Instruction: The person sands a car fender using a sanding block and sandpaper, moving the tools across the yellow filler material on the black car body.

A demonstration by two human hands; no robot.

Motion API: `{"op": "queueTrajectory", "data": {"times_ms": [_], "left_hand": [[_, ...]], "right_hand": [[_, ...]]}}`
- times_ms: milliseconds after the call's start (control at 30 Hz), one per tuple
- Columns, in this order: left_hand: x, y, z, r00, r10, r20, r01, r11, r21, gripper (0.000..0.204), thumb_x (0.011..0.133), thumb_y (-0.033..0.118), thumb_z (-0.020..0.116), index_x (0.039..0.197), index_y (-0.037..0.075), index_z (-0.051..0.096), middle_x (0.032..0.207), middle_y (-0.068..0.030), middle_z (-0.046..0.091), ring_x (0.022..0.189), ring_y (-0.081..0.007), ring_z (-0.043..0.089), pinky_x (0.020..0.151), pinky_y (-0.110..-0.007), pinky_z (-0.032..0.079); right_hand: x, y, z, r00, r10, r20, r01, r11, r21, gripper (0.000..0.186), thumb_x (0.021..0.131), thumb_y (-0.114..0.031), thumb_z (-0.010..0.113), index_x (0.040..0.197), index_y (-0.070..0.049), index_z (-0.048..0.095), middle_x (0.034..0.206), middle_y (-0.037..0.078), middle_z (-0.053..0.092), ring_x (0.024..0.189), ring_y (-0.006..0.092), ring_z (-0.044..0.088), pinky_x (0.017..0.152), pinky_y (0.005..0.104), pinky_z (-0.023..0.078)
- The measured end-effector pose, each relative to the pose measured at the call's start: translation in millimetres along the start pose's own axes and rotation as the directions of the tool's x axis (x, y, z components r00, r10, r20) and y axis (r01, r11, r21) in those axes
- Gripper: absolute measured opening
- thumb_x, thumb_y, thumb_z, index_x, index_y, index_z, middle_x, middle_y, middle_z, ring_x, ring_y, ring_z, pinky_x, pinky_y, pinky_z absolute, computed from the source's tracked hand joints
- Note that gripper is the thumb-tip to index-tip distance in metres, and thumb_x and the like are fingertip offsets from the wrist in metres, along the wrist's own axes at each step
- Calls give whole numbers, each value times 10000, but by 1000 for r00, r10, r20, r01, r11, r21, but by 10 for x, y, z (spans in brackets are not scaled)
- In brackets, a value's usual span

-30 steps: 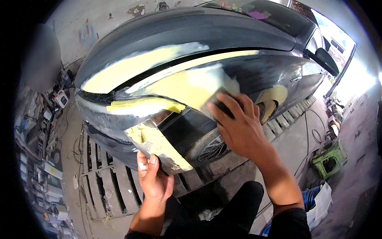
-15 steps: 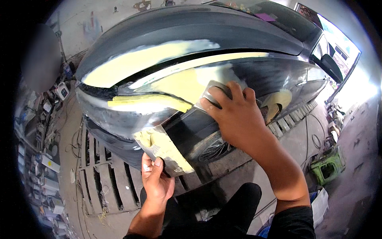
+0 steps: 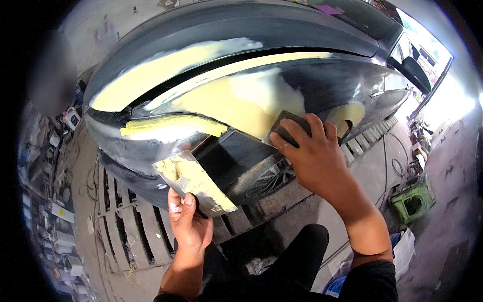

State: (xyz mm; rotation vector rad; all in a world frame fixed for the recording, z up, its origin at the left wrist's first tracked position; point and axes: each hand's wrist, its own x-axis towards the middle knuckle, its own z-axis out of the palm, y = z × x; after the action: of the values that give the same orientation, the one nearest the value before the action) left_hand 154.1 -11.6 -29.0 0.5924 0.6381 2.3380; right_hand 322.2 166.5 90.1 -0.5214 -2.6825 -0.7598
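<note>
My left hand (image 3: pixel 190 224) grips a thin mixing board (image 3: pixel 209 209) by its lower edge, thumb on top. Soft pale-yellow body filler (image 3: pixel 193 180) lies smeared and heaped across the board. My right hand (image 3: pixel 318 157) holds a dark flat filler spreader (image 3: pixel 292 126), fingers spread over its back. Its edge meets the dark fender (image 3: pixel 322 93) just above the wheel arch, beside a broad cream filler patch (image 3: pixel 216 106). More filler coats the hood edge (image 3: pixel 151 78). Yellow masking tape (image 3: pixel 173 125) runs along the headlight area.
The front wheel (image 3: pixel 269 182) sits below the fender. A slatted platform (image 3: pixel 138 236) lies under the car's front. At right are a side mirror (image 3: pixel 415 75), a green plastic stool (image 3: pixel 408 206) and a cable (image 3: pixel 385 166). Clutter (image 3: pixel 63 216) lines the left side.
My right hand has drawn the spreader right and down along the fender to the wheel-arch edge. The cream patch reaches farther there. The view has shifted slightly; my left hand still holds the board.
</note>
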Motion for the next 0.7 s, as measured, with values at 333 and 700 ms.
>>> {"op": "queueTrajectory", "data": {"times_ms": [333, 700], "left_hand": [[-33, 46, 34, 999, 6, 43, -8, 999, 36, 451, 947, 113, 530, 1376, 110, 391, 1302, -71, 523, 1194, -215, 516, 1025, -411, 411], [-77, 43, 101, 999, -12, 33, 11, 999, 47, 463, 942, 129, 542, 1373, 98, 376, 1309, -80, 517, 1191, -211, 514, 1022, -408, 409]], "right_hand": [[-270, 67, 195, 996, 69, -64, -66, 997, 47, 448, 787, -101, 588, 1219, -214, 568, 1311, 52, 450, 1204, 367, 386, 908, 532, 351], [-38, -46, 111, 990, 59, -132, -55, 998, 37, 415, 777, -148, 588, 1189, -198, 591, 1265, 66, 489, 1194, 368, 407, 869, 530, 354]]}}
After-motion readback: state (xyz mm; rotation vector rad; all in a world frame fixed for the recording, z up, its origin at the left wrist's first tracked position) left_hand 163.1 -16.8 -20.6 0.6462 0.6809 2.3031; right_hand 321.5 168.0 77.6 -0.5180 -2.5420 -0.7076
